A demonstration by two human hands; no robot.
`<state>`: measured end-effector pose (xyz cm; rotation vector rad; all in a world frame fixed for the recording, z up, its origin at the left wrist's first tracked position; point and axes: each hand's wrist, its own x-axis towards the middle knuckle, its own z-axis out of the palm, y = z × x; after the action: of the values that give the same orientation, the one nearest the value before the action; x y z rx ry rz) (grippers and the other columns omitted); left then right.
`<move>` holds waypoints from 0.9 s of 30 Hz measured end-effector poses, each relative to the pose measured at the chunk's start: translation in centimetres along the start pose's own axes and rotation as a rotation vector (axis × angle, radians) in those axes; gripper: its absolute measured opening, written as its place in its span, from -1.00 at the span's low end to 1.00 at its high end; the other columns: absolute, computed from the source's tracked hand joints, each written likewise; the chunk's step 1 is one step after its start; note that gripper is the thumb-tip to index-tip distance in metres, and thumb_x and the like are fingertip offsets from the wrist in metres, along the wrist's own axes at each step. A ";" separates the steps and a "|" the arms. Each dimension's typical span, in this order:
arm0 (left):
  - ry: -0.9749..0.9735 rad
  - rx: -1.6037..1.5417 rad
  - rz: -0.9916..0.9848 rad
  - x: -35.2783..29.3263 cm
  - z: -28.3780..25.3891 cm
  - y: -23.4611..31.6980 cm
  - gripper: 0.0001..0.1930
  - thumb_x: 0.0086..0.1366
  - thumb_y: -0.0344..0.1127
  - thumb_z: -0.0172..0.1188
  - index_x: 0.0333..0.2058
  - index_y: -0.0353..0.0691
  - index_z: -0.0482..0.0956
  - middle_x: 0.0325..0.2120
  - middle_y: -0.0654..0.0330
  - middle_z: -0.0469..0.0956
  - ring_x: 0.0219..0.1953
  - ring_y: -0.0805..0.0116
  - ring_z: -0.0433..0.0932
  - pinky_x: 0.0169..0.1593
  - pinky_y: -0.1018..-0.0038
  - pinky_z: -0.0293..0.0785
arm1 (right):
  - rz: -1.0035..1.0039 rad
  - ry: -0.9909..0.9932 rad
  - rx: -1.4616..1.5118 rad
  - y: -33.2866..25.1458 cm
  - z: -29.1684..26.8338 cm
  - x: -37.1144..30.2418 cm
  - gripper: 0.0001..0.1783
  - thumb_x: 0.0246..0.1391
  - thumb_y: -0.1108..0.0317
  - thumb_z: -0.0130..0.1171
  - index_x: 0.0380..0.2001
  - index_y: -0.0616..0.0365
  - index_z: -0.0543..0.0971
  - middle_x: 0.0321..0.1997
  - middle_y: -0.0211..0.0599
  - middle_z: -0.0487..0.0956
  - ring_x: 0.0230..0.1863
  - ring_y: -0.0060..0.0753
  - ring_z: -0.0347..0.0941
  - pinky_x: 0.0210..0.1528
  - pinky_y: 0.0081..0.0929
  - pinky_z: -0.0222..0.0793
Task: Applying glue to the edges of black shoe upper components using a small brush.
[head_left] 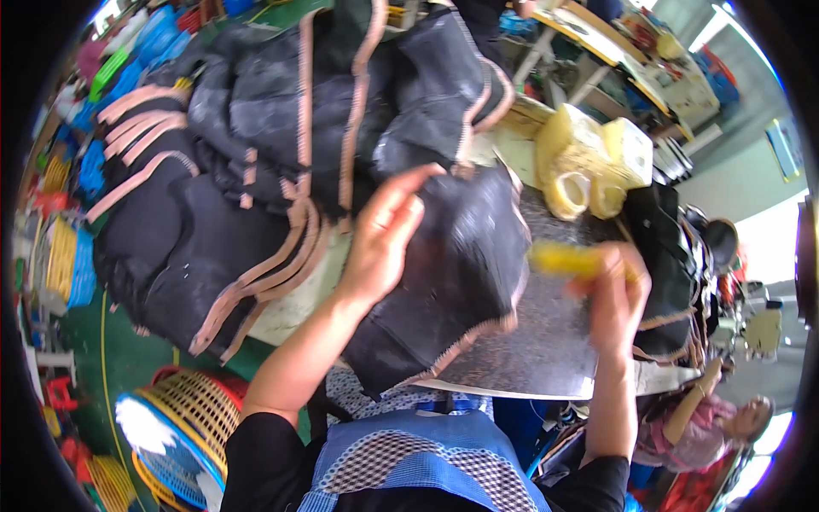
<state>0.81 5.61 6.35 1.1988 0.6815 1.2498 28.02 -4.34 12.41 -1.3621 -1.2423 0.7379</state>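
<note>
While a large heap of black pieces [256, 85] with pinkish toothed edging takes up the left and far parts of the desk [554, 333], a smaller pile of dark pieces [661, 247] sits at the right; which holds finished work and which waits, I cannot tell. One black piece [461, 256] lies singly between them, right in front of the person, and I judge it partway through handling. Its edging [486, 328] is already on along the near side, so attaching that looks done; much of the batch may be left. Beyond its right side stand yellow containers [567, 145] (mouths toward the person, contents not readable). Left hand [380, 243] at the piece's far-left part, fingers partly bent; whether it pinches or merely steadies, cannot tell. Right hand [616, 290], motion-blurred, is closed round a yellow tool [563, 258], its tip near the piece's right edge.
</note>
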 end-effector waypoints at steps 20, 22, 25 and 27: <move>0.031 1.230 0.043 -14.7 -4.9 -0.6 -0.44 0.06 -0.27 0.36 0.07 -0.24 0.48 0.05 0.09 0.35 0.13 -0.01 0.26 0.22 0.09 0.18 | 0.331 -0.271 0.152 4.5 0.1 7.3 -0.67 0.38 0.20 -0.02 -0.14 0.25 0.59 -0.52 -0.36 0.60 -0.71 -0.73 0.41 -0.69 -0.81 0.28; 0.043 1.236 0.056 -15.1 -5.1 -0.7 -0.44 0.03 -0.30 0.37 0.05 -0.25 0.47 0.02 0.09 0.34 0.11 0.02 0.28 0.14 0.12 0.21 | 0.253 -0.506 -0.053 1.0 7.6 3.2 -0.62 0.37 0.16 -0.01 -0.17 0.28 0.60 -0.45 -0.22 0.65 -0.68 -0.60 0.53 -0.67 -0.73 0.43; 0.045 1.160 0.016 -14.8 -4.8 -0.9 -0.48 0.06 -0.33 0.37 0.04 -0.19 0.47 -0.01 0.11 0.34 0.10 0.03 0.26 0.19 0.12 0.16 | 0.179 -0.506 -0.136 2.9 12.9 0.8 -0.74 0.35 0.29 0.04 -0.15 0.26 0.60 -0.43 -0.15 0.65 -0.59 -0.51 0.60 -0.58 -0.66 0.54; 0.049 1.120 0.033 -14.9 -4.8 -1.2 -0.51 0.05 -0.37 0.38 -0.01 -0.17 0.47 -0.05 0.13 0.36 0.08 0.07 0.27 0.15 0.15 0.15 | 0.078 -0.395 -0.201 3.2 13.3 1.2 -0.70 0.37 0.25 0.01 -0.14 0.26 0.60 -0.42 -0.20 0.64 -0.61 -0.55 0.57 -0.62 -0.67 0.52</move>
<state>-6.86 -6.94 0.79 2.0695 1.4971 0.8907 16.78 1.27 6.82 -1.4790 -1.6151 0.9920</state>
